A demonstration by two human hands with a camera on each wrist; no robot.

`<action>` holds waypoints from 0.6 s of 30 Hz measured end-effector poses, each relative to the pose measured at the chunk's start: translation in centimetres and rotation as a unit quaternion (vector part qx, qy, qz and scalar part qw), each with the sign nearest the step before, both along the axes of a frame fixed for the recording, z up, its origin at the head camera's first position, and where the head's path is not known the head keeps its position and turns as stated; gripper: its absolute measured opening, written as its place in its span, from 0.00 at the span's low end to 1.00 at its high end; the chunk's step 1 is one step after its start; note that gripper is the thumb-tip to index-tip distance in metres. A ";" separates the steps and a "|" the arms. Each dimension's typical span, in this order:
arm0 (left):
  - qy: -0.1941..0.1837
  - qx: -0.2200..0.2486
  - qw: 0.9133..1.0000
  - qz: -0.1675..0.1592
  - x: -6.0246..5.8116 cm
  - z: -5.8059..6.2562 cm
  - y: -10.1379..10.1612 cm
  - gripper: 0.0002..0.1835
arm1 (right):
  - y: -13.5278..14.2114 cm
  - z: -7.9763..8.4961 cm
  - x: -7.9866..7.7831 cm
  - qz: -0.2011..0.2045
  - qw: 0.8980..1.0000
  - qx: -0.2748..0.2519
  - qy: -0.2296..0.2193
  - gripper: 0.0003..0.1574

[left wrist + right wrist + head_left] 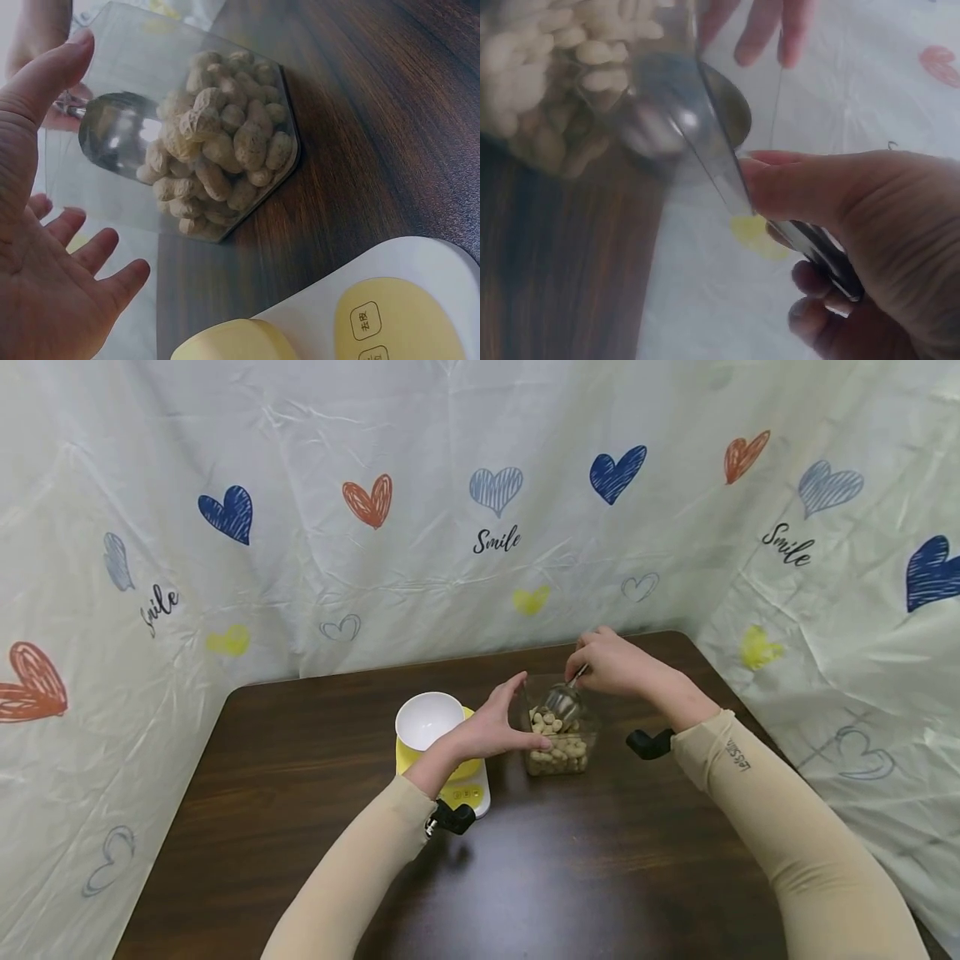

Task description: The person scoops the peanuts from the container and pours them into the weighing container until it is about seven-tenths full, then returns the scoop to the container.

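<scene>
A clear plastic container [558,768] of unshelled peanuts [217,142] stands on the table. At its left side my left hand [497,727] is spread, thumb against the near wall and the other fingers stretched toward the far side. Whether those fingers touch the wall I cannot tell. My right hand [611,662] grips the handle of a metal scoop [675,112] above the container's right rear. The bowl of the scoop is inside the container, against the peanuts. In the right wrist view the peanuts are blurred behind the plastic.
Left of the container is a yellow and white kitchen scale [465,795] with a white bowl [427,718] on it, close to my left forearm. The dark wooden table [300,793] meets a white curtain [420,610] printed with hearts at the back and sides.
</scene>
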State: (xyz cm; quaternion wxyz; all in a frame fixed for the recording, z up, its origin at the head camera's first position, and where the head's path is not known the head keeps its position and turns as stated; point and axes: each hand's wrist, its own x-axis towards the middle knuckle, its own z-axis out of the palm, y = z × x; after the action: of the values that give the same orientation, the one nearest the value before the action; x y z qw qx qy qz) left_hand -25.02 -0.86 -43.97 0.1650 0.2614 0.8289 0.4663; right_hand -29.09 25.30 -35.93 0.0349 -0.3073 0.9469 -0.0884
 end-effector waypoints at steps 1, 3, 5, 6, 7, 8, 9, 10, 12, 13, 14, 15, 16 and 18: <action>0.000 0.000 1.000 0.001 0.0 0.0 0.1 0.66 | 0.1 0.0 0.0 0.003 1.000 -0.002 -0.002 0.07; -0.001 -0.001 1.000 0.002 0.0 0.1 0.2 0.65 | 0.3 0.0 0.1 0.008 1.000 -0.001 -0.007 0.07; 0.002 -0.004 1.000 0.004 0.0 0.1 0.2 0.65 | 0.2 0.1 0.1 0.013 1.000 0.008 -0.009 0.07; 0.004 -0.005 1.000 0.003 0.0 0.1 0.2 0.65 | 0.2 0.2 0.1 0.016 1.000 0.011 -0.011 0.06; 0.007 -0.005 1.000 0.003 0.1 0.1 0.2 0.65 | 0.2 0.3 0.1 0.016 1.000 0.014 -0.011 0.06; 0.010 -0.006 1.000 0.002 0.1 0.0 0.2 0.65 | 0.1 0.4 0.1 0.018 1.000 0.015 -0.011 0.06; 0.011 -0.006 1.000 0.002 0.1 0.0 0.2 0.65 | 0.0 0.4 0.1 0.021 1.000 0.020 -0.010 0.06; 0.013 -0.008 1.000 0.002 0.1 0.0 0.2 0.65 | -0.1 0.3 0.1 0.024 0.999 0.023 -0.010 0.06; 0.011 -0.009 1.000 0.002 0.1 0.0 0.2 0.65 | -0.4 0.1 0.1 0.034 0.999 0.026 -0.013 0.06; 0.010 -0.009 1.000 0.003 0.1 0.0 0.2 0.65 | -0.5 -0.1 0.1 0.038 0.999 0.029 -0.014 0.06; 0.009 -0.011 1.000 0.004 0.1 -0.1 0.2 0.65 | -0.6 -0.2 0.0 0.044 0.998 0.030 -0.016 0.06; 0.010 -0.011 1.000 0.004 0.1 -0.1 0.2 0.65 | -0.7 -0.3 0.0 0.046 0.998 0.031 -0.018 0.06; 0.011 -0.012 1.000 0.005 0.1 -0.1 0.2 0.65 | -0.8 -0.4 0.1 0.045 0.998 0.030 -0.020 0.06; 0.013 -0.013 1.000 0.006 0.1 -0.1 0.2 0.65 | -0.8 -0.4 0.0 0.046 0.998 0.028 -0.023 0.05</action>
State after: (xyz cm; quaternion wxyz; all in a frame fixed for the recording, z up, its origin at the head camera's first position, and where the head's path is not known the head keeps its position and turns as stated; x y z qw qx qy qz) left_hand -24.92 -0.63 -44.10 0.1544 0.2604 0.8384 0.4533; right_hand -29.07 24.48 -36.37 0.0692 -0.3476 0.9327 -0.0670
